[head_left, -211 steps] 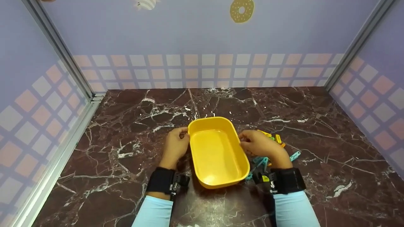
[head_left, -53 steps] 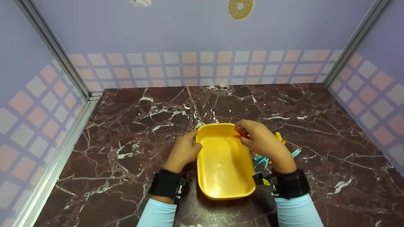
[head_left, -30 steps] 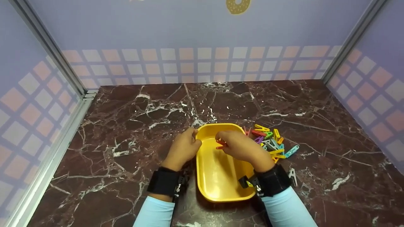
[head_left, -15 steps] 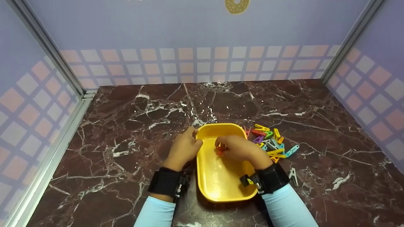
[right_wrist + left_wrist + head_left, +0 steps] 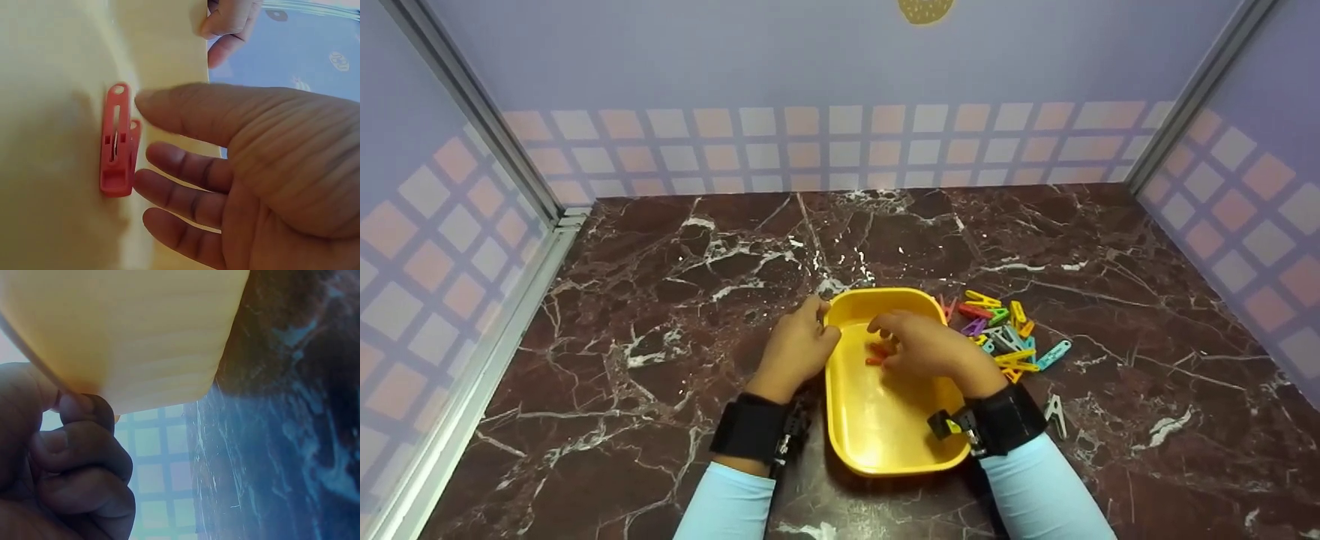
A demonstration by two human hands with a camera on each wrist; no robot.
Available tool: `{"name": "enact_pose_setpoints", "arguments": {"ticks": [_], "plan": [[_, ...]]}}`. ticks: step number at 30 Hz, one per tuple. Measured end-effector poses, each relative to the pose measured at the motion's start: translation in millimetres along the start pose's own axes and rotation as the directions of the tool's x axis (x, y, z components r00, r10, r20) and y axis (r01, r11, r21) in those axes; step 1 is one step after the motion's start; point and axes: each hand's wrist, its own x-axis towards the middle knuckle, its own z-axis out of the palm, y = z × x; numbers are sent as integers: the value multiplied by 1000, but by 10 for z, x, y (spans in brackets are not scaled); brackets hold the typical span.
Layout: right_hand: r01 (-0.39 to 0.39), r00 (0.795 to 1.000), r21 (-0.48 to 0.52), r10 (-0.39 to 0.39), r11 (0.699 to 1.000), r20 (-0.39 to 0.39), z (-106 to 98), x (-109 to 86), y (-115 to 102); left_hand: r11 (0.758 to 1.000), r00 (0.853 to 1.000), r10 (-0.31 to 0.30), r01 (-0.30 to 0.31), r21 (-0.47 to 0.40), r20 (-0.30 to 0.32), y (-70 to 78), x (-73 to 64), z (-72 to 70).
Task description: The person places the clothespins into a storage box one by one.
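A yellow plastic tub (image 5: 885,442) stands on the marble-patterned tabletop. My left hand (image 5: 795,345) pinches its left rim between thumb and curled forefinger; the left wrist view shows this grip (image 5: 79,439) from below, against the tub's outer wall (image 5: 152,337). Inside the tub, a red clothespin (image 5: 116,140) lies on the floor near the far end. Over it is my right hand (image 5: 926,349), with thumb and fingers spread apart. In the right wrist view the fingertips are right at the clothespin's side, not closed round it.
Close to the tub's right side lies a loose pile of clothespins (image 5: 1009,358) in yellow, orange, green, purple, teal and red. A grey clothespin (image 5: 1056,415) lies apart, nearer the right forearm. Walls with a tile pattern (image 5: 844,150) enclose the table at back and sides.
My right hand first held the rim, then carried a red clothespin from the right into the tub, lowered it and let go. The left hand kept the rim; the tub shifted slightly right.
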Motion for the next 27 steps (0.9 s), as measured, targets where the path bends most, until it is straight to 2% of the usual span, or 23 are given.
{"name": "enact_pose_setpoints", "arguments": {"ticks": [4,10,16,22,27], "plan": [[-18,1000,-24,17,1000,-14,-3,-10,-2,1000,1000,-1,2,10,-11,-2,-2,6],[-38,999,-36,38,999,-25,-13,-12,-5,999,999,-32,32,-28,4,14,7,-4],[5,1000,-40,-6,999,-28,-41,-40,-39,999,1000,-23,24,36,-16,4,1,6],[72,994,-29,-75,997,-83,-221,-156,-178,999,999,10,-8,44,-47,-20,8,18],[90,979,-41,-96,995,-179,-427,-325,-253,998,998,33,-30,50,-58,-32,19,12]]}}
